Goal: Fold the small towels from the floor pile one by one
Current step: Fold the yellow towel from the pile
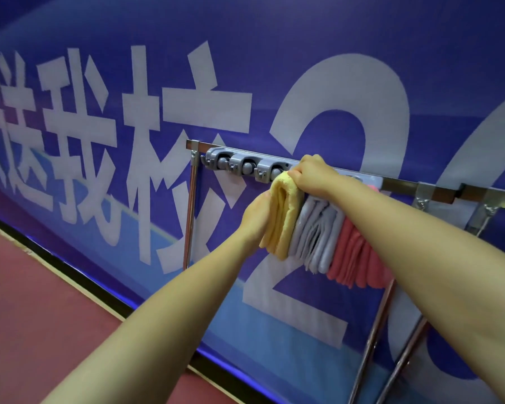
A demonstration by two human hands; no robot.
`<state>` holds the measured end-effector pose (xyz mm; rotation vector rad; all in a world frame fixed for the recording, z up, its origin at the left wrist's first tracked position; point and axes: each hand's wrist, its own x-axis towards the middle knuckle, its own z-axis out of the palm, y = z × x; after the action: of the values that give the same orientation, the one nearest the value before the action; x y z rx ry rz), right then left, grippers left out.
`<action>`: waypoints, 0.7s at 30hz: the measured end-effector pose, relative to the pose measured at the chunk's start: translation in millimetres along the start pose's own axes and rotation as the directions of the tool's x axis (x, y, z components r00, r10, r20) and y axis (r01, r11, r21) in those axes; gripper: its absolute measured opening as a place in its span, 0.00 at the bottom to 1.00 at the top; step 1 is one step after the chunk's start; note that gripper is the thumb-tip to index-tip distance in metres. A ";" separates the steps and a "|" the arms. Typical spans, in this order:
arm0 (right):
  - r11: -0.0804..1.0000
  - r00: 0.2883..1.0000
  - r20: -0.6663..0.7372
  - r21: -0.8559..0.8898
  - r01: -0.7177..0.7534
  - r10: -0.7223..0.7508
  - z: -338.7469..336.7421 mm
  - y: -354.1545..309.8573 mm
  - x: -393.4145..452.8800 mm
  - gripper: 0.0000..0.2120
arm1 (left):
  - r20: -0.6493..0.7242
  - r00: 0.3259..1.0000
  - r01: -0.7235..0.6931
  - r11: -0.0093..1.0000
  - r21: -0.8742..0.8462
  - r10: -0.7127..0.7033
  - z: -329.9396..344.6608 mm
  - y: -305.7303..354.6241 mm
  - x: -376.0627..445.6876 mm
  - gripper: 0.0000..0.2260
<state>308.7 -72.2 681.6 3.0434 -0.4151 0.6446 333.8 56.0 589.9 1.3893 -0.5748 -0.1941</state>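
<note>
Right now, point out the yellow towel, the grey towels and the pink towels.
yellow towel (283, 217), head view, middle of its hanging fold.
grey towels (318, 234), head view, centre of the hanging bundle.
pink towels (353, 252), head view, middle of the folds.

Bright, even indoor light with barely any shadows, a blue glow along the foot of the banner (274, 83), soft blur throughout, and wide-angle bending of the banner's edges
</note>
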 end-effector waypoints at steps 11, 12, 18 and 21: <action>1.000 0.995 -0.103 0.019 0.006 -0.004 7.8 4.4 -5.9 0.13 | -0.045 0.998 0.048 0.999 0.003 -0.048 10.3 25.2 -5.2 0.13; 0.997 0.986 -0.165 0.074 0.030 -0.017 9.2 3.6 -10.4 0.13 | -0.048 0.998 0.037 0.999 0.013 -0.037 7.7 27.8 -6.1 0.13; 0.968 0.954 -0.298 0.245 0.056 0.021 5.2 -9.9 -43.8 0.15 | -0.103 0.995 -0.001 0.994 0.111 0.012 -8.0 39.6 -25.0 0.13; 0.948 0.952 -0.305 0.301 0.103 -0.007 -3.0 -31.4 -71.2 0.16 | -0.171 0.985 -0.027 0.997 0.077 0.040 -19.4 53.7 -41.9 0.15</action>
<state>252.8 -23.5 657.5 3.1442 -0.2352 1.2609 297.0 102.2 628.9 1.4511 -0.4648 -0.0254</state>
